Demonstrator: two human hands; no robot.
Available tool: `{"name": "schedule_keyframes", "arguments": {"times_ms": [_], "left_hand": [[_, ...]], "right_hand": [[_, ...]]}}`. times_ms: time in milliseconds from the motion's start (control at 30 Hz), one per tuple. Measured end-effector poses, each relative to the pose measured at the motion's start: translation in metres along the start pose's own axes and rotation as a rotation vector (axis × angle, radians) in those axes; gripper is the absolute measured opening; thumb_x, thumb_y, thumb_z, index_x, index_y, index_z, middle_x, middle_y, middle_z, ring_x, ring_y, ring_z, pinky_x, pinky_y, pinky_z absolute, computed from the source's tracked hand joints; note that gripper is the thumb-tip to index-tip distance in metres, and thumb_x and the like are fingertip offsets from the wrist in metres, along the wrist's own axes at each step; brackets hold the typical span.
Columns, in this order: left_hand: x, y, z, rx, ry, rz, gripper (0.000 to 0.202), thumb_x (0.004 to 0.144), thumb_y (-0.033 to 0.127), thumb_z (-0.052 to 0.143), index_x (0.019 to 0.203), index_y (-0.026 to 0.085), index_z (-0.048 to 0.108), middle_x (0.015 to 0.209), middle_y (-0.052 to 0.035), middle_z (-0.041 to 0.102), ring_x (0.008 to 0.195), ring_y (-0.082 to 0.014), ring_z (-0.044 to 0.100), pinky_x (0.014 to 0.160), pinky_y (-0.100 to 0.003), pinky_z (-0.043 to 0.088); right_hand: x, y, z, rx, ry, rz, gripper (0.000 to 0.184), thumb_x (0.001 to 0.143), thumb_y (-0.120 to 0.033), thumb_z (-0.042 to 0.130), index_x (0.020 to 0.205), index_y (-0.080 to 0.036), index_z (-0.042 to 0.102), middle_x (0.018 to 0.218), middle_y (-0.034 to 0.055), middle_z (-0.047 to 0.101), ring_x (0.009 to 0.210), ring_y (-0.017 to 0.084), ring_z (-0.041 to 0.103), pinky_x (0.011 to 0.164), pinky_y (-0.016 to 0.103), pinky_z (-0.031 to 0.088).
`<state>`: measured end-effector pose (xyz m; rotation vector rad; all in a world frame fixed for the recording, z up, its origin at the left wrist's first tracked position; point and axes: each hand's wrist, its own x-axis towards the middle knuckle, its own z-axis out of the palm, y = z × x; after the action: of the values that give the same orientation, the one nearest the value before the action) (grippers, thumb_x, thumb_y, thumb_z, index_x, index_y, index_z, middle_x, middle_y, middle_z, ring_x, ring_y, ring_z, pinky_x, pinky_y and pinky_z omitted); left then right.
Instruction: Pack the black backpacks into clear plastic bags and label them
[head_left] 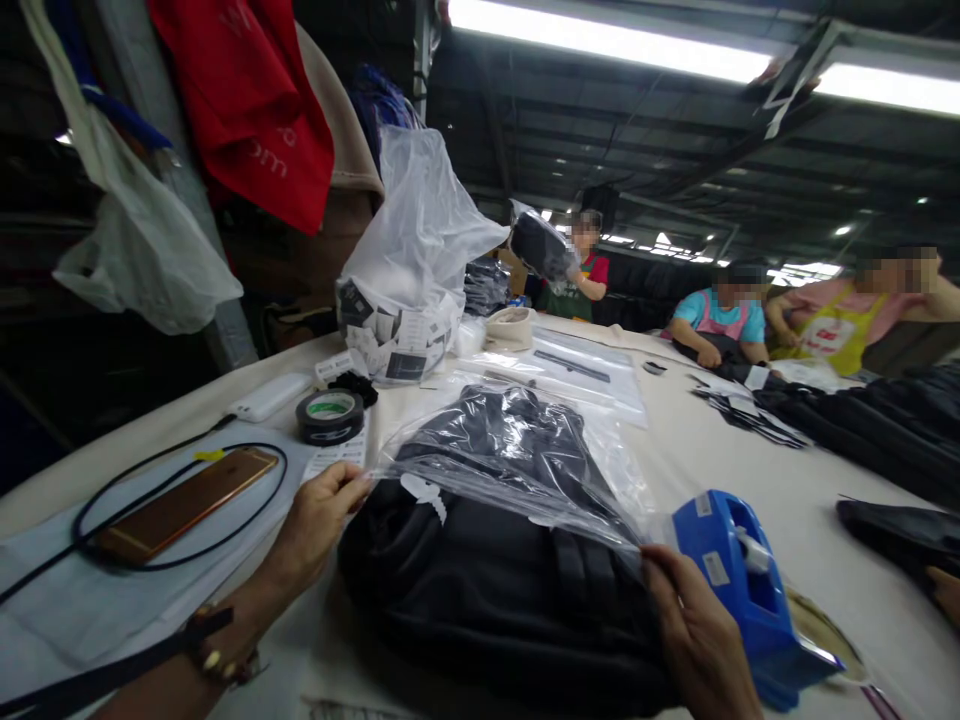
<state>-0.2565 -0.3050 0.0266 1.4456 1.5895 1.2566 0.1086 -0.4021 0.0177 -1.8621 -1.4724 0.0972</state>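
Observation:
A black bag (pixel 495 590), probably a backpack, lies on the table in front of me. Its far part is covered by a clear plastic bag (pixel 517 440), while the near part is bare. At the left end of the plastic's opening, my left hand (pixel 319 520) pinches the edge between thumb and fingers. My right hand (pixel 697 620) grips the opposite end, so the edge is stretched across the black bag. White tags (pixel 424 490) show near the plastic's edge. Close to my right hand stands a blue tape dispenser (pixel 739 590).
Left of me are a phone (pixel 187 505) with a black cable, a tape roll (pixel 330 415) and a white power bank (pixel 271 396). Behind stands a plastic sack of labels (pixel 405 320). Black bags (pixel 877 420) lie at right. Several co-workers (pixel 720 315) are across the table.

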Motion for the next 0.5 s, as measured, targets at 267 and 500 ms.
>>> {"name": "schedule_keyframes", "arguments": {"times_ms": [267,500], "left_hand": [[-0.011,0.002,0.019,0.123,0.082,0.081,0.036,0.066,0.054,0.052,0.053,0.021,0.045,0.046,0.0063,0.04,0.047,-0.01,0.04,0.047,-0.02,0.034],[-0.019,-0.008,0.007,0.15,0.177,0.066,0.04,0.06,0.06,0.053,0.047,0.022,0.053,0.041,0.0062,0.046,0.043,-0.0099,0.042,0.044,-0.019,0.035]], "right_hand": [[-0.003,-0.023,-0.003,0.097,-0.142,0.042,0.031,0.084,-0.05,0.036,0.085,-0.023,0.052,0.072,-0.001,0.059,0.067,0.016,0.059,0.063,0.025,0.046],[-0.015,-0.023,-0.005,0.299,-0.081,-0.003,0.038,0.069,-0.05,0.062,0.094,-0.022,0.056,0.065,-0.0038,0.053,0.06,0.014,0.051,0.057,0.022,0.042]]}}
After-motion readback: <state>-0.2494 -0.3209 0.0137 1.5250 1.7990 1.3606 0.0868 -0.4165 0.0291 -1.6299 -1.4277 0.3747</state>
